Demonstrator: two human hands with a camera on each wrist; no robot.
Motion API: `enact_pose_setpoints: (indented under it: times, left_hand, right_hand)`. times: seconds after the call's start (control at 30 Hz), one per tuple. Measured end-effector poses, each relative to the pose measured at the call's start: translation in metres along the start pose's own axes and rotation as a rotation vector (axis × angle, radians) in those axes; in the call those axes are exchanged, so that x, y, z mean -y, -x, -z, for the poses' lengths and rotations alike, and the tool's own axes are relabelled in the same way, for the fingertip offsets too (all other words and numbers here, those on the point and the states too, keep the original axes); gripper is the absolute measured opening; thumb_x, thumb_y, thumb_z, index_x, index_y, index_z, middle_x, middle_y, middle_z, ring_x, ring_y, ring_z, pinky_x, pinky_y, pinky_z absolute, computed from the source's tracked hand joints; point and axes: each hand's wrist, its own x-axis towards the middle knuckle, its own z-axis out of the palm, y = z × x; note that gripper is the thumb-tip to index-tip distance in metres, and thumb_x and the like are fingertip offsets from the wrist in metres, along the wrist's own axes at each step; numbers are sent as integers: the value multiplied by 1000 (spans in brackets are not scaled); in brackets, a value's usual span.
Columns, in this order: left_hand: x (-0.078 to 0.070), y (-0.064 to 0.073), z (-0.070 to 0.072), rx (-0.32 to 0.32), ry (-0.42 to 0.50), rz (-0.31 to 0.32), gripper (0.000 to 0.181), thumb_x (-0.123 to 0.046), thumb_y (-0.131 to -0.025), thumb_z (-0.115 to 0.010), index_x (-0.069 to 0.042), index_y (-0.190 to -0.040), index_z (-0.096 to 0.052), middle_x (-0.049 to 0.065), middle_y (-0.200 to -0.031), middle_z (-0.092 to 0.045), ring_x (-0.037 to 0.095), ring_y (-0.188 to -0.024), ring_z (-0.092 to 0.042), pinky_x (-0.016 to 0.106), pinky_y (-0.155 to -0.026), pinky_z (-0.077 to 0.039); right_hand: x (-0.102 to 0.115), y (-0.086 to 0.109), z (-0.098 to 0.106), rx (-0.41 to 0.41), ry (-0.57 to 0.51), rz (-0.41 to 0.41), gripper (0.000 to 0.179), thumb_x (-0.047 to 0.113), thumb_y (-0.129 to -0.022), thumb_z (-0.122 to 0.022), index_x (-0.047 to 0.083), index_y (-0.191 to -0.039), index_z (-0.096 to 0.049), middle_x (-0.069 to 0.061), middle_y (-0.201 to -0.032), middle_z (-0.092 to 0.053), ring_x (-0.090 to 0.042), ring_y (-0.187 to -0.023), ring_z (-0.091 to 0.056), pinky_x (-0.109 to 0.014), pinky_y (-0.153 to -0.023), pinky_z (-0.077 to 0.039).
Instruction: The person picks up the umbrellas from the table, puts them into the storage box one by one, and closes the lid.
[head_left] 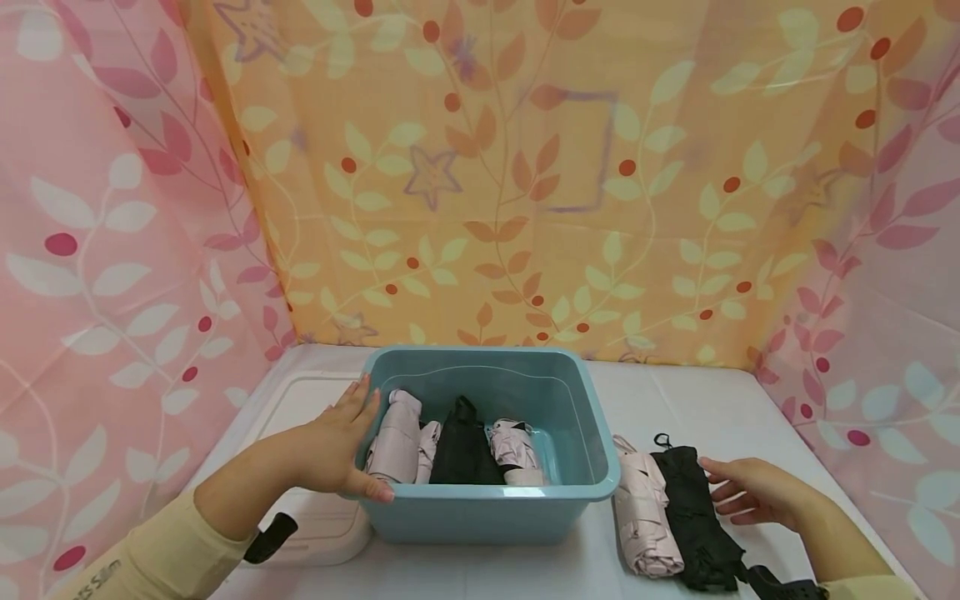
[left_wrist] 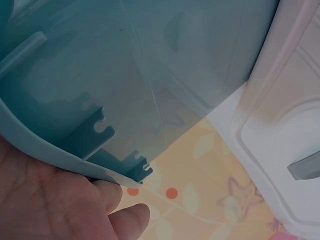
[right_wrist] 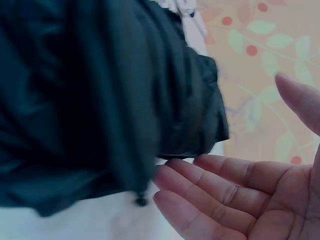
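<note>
A blue plastic bin (head_left: 480,515) stands in the middle of the table. My left hand (head_left: 330,442) rests on its left rim, fingers fairly straight along the side and thumb over the front corner. Inside the bin lie a pale pink folded umbrella (head_left: 397,437), a black folded umbrella (head_left: 467,450) and a pale patterned one (head_left: 516,450). To the right of the bin, a pale pink folded umbrella (head_left: 647,517) lies beside another black folded umbrella (head_left: 693,512). My right hand (head_left: 761,493) holds nothing, its relaxed fingers close to the black umbrella's right side.
A whitish lid (head_left: 315,533) lies flat on the white table (head_left: 697,400) to the left, partly behind my left arm and the bin. Patterned cloth (head_left: 495,250) hangs at the back, with pink leafy cloth (head_left: 97,275) on both sides.
</note>
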Motion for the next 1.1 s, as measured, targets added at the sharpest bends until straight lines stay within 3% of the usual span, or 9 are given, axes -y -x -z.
enact_pose_setpoints:
  times: [0.1, 0.23, 0.5, 0.7, 0.93, 1.1]
  left_hand:
    - [0, 0, 0, -2, -6, 0, 130, -76, -58, -61, 6, -144, -6, 24, -150, 8, 40, -136, 7, 63, -102, -12]
    - [0, -1, -1, -6, -6, -4, 130, -75, -59, -61, 6, -144, -6, 25, -149, 8, 41, -136, 7, 63, -102, -12]
    - [0, 0, 0, -1, -6, -6, 130, -75, -59, -61, 6, -144, -5, 24, -149, 9, 41, -136, 7, 62, -103, -12]
    - [-1, 2, 1, -5, -4, -9, 129, -75, -60, -61, 7, -143, -5, 25, -149, 8, 42, -136, 6, 63, -102, -13]
    - [-1, 2, 1, -3, -6, -12, 128, -74, -60, -62, 7, -143, -6, 26, -149, 8, 42, -136, 6, 63, -102, -12]
    - [0, 1, 1, -3, -10, -12, 128, -74, -60, -61, 6, -143, -5, 25, -149, 8, 41, -136, 7, 62, -103, -12]
  right_hand:
    - [-7, -3, -5, 10, 20, 16, 61, 40, -88, -58, -15, -110, -47, -12, -88, -62, -26, -80, -64, -41, -70, -54]
    - [-14, -10, -14, -1, 47, 15, 61, 33, -83, -66, -17, -110, -45, -10, -86, -64, -26, -81, -64, -41, -68, -53]
    - [-14, -18, -23, -19, 62, -12, 90, 35, -82, -67, -28, -123, -19, -12, -86, -64, -24, -78, -63, -40, -68, -53]
    - [-10, -17, -31, -33, 12, -8, 68, 29, -79, -69, -20, -113, -36, -8, -77, -62, -18, -68, -61, -36, -63, -53]
    - [-5, -17, -39, 42, -68, 8, 72, 24, -84, -62, -23, -122, -23, -17, -95, -61, -31, -90, -62, -46, -76, -51]
    - [-3, -16, -34, 46, -41, 17, 74, 23, -85, -62, -24, -123, -21, -19, -97, -60, -32, -91, -61, -47, -76, -51]
